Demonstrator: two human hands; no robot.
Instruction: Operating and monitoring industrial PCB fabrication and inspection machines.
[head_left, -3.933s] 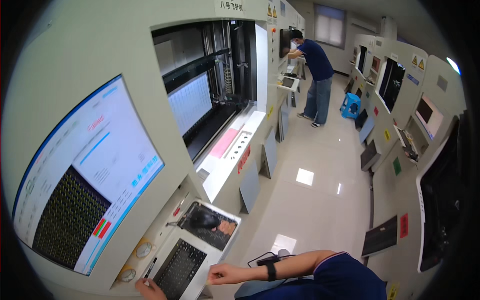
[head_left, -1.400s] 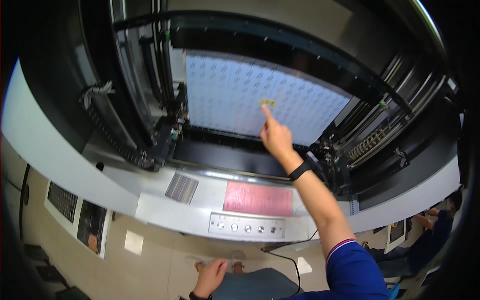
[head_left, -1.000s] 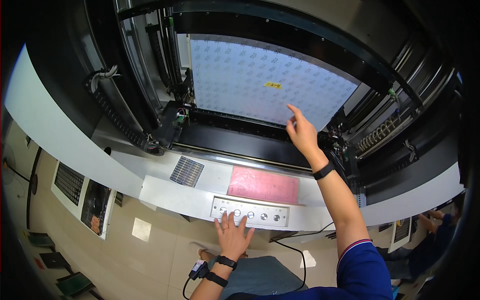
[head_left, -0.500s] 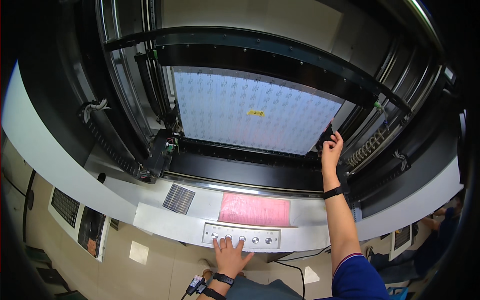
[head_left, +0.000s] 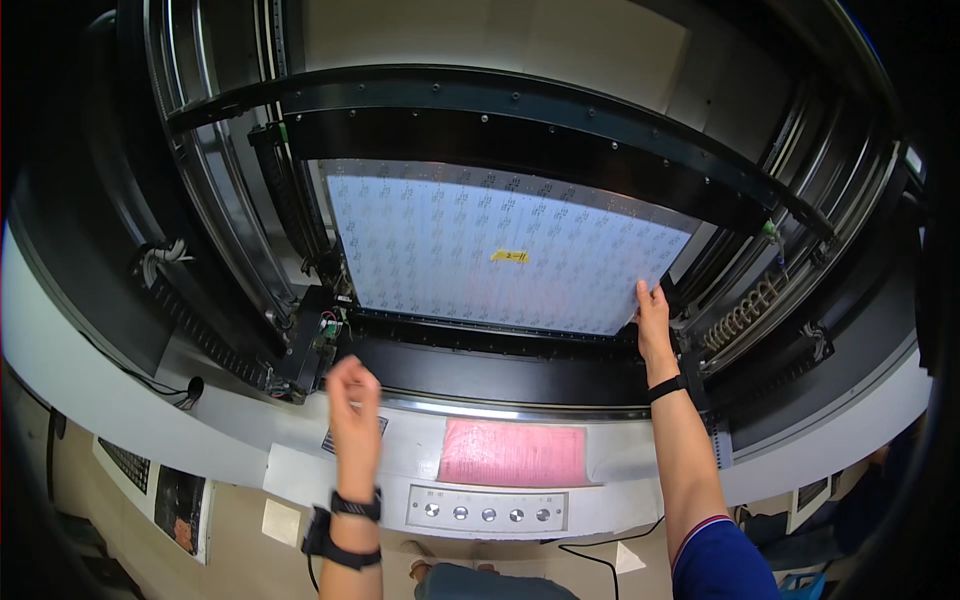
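Note:
A wide, pale translucent panel (head_left: 430, 240) with rows of faint dark print lies inside a large black-framed machine (head_left: 450, 365). A small yellow label (head_left: 511, 257) sticks to its middle. My right hand (head_left: 653, 318) is at the panel's lower right corner, closed on its edge with fingertips over the surface; what is under the edge is hidden. My left hand (head_left: 354, 405) is raised over the machine's front ledge, near the panel's lower left, touching nothing. Its fingers are bent and blurred by motion.
On the white front ledge lie a pink sheet (head_left: 512, 452) and a dark gridded piece (head_left: 372, 434), partly behind my left arm. Below them is a button panel (head_left: 488, 510) with several round buttons. A coiled hose (head_left: 745, 312) and rails flank the right side. A black crossbar (head_left: 480, 118) spans the back.
My left hand has left the buttons and risen up and left over the ledge. My right hand has shifted from the dark part beside the panel onto the panel's corner. The view has tilted slightly.

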